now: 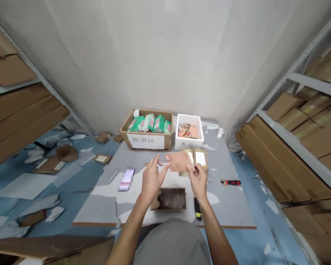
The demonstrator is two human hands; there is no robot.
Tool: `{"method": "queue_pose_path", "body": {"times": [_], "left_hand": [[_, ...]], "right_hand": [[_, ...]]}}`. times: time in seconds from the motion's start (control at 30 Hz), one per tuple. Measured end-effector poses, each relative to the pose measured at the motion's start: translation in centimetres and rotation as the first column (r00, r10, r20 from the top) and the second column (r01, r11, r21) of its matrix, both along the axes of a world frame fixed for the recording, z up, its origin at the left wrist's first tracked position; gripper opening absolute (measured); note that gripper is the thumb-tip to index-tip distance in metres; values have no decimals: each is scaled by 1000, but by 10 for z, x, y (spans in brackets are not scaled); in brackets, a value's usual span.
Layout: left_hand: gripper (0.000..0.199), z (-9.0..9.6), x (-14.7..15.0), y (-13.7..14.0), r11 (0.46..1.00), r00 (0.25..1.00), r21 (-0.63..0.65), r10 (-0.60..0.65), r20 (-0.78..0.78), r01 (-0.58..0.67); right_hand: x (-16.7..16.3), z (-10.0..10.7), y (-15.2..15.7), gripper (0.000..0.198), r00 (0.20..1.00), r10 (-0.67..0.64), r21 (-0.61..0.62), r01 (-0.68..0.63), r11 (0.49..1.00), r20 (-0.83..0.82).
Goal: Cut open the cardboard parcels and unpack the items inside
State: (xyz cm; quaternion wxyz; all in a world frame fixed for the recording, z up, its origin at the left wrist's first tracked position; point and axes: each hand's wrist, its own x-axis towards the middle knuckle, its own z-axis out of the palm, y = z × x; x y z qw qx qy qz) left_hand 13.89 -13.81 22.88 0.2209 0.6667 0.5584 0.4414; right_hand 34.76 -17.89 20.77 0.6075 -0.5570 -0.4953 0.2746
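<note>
Salmon-pink card (180, 162) in the pinch of the right hand (198, 181), left hand (151, 179) wide at the card's edge

The packet (178, 162) is between the hands (198, 180), two bins (189, 143) behind, a phone (126, 179) left.

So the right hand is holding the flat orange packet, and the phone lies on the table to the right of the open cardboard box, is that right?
Not quite: the phone lies to the left of the open cardboard box, as the head view shows. It is on the table, and the right hand is holding the flat orange packet.
</note>
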Motion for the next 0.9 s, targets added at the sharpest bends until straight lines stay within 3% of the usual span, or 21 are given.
{"method": "queue_pose_path", "body": {"times": [0.07,0.13,0.2,0.3,0.37,0.43,0.53,0.6,0.7,0.77,0.8,0.9], "left_hand": [[65,2,7,3,992,975,-104,-53,216,77],[67,9,17,2,966,904,-157,-128,407,207],[61,18,26,-3,955,832,-152,-137,538,256],[52,29,35,-12,973,787,-108,-99,609,206],[48,33,35,-16,988,796,-75,-62,603,134],[45,33,33,-18,998,821,-48,-8,570,43],[42,29,30,-20,999,861,-9,40,507,-41],[40,25,30,-23,999,875,12,38,483,-50],[35,19,35,-31,998,886,29,28,462,-47],[33,15,39,-37,999,894,35,-1,449,-17],[32,12,40,-39,999,894,34,-21,447,7],[36,1,38,-40,998,890,-16,-40,454,53]], "right_hand": [[-11,9,4,49,953,-3,-2,3,1000,-303],[-24,17,3,57,865,47,3,-53,999,-500],[-35,22,-1,61,801,82,12,-93,996,-593],[-42,23,-6,59,789,100,-15,-137,991,-606],[-41,20,-9,64,827,74,-57,-128,990,-557],[-38,16,-12,83,895,7,-90,-53,994,-446],[-37,5,-19,103,993,-99,-57,95,994,-67],[-38,-5,-25,81,946,-141,19,141,990,291],[-40,-23,-30,38,728,-241,188,155,970,642],[-40,-30,-31,35,670,-294,268,145,952,682],[-39,-32,-31,37,695,-286,269,138,953,660],[-32,-26,-32,39,880,-187,142,138,980,437]]}}
